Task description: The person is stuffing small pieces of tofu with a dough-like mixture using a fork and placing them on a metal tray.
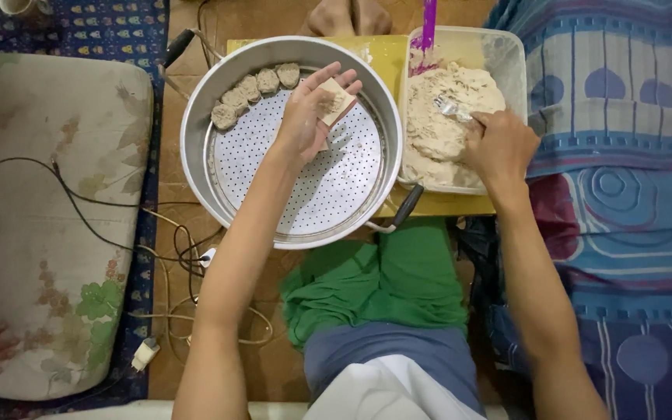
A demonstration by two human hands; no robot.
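Observation:
My left hand (pixel 310 117) hovers over a round metal steamer pan (pixel 196 117) and holds a small square dumpling wrapper (pixel 335 101) in its palm. Several filled dumplings (pixel 252 92) lie in a curved row on the perforated tray (pixel 274 175) at the pan's far left. My right hand (pixel 498 145) grips a metal fork (pixel 451 108) whose tines are sunk in pale minced filling (pixel 437 128) inside a clear plastic tub (pixel 511 54) to the right of the pan.
A purple utensil (pixel 428 23) stands in the tub's far edge. A yellow board (pixel 386 58) lies under pan and tub. A floral cushion (pixel 33 225) and loose cables (pixel 173 241) are at left, a patterned blue blanket (pixel 631 194) at right. Another person's feet (pixel 349 15) show at top.

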